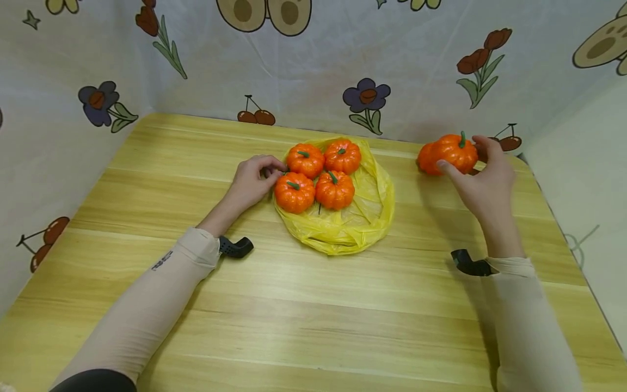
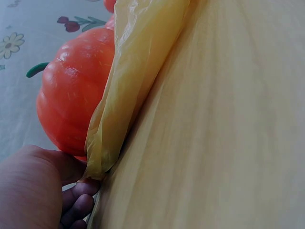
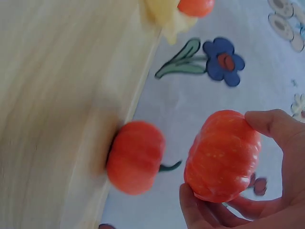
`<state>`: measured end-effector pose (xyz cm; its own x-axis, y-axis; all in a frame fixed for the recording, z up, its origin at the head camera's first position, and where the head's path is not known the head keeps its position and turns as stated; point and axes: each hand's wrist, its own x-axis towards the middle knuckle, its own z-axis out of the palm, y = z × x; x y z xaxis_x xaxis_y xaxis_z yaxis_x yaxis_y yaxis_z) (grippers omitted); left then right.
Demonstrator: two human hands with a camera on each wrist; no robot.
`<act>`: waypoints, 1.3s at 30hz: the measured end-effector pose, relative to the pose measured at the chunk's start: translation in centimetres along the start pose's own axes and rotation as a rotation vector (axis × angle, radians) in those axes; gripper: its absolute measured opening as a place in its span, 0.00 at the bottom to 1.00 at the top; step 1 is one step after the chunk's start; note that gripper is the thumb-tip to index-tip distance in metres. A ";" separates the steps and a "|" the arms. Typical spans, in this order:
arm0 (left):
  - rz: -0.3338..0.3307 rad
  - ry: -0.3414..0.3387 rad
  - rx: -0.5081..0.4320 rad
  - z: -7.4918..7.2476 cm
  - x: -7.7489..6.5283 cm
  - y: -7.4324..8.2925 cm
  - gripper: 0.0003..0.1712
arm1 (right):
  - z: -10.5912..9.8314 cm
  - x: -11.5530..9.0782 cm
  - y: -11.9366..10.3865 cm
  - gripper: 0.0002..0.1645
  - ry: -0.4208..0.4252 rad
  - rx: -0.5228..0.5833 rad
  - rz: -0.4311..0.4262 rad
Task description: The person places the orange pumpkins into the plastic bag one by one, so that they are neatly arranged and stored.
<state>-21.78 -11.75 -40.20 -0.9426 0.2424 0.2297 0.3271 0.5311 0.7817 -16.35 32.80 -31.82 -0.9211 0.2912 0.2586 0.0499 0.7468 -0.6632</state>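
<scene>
My left hand (image 1: 251, 182) pinches the near-left rim of a yellow plastic bag (image 1: 374, 209), thumb against fingers, as the left wrist view shows. Several small orange toy pumpkins (image 1: 335, 190) with green stems sit close together on the bag's back-left part. One pumpkin (image 2: 76, 90) stands just above the left thumb. At the right, my right hand (image 1: 490, 177) grips another pumpkin (image 3: 223, 157) between thumb and fingers, held up off the table. A further pumpkin (image 3: 137, 157) rests on the table behind it, partly hidden in the head view.
The wooden table (image 1: 313, 316) meets a printed cloth (image 1: 303, 71) with flowers and cherries at its back edge. A pale surface (image 1: 588, 163) borders the right side. Black curved wrist mounts (image 1: 236, 247) stick out from the sleeves.
</scene>
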 end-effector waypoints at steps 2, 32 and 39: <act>-0.001 0.005 -0.002 -0.1 0.0 0.0 0.07 | 0.2 -0.6 -1.0 0.49 -0.036 -0.012 -0.042; 0.005 -0.002 -0.005 0.0 0.0 -0.1 0.07 | 4.5 -7.2 -6.9 0.45 -0.705 0.134 -0.508; 0.011 0.001 0.000 0.1 0.1 0.0 0.07 | 5.3 -7.8 -7.0 0.44 -0.773 0.118 -0.525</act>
<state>-21.89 -11.64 -40.23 -0.9390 0.2475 0.2387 0.3373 0.5282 0.7793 -11.54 22.13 -32.88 -0.8175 -0.5749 0.0350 -0.4451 0.5922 -0.6717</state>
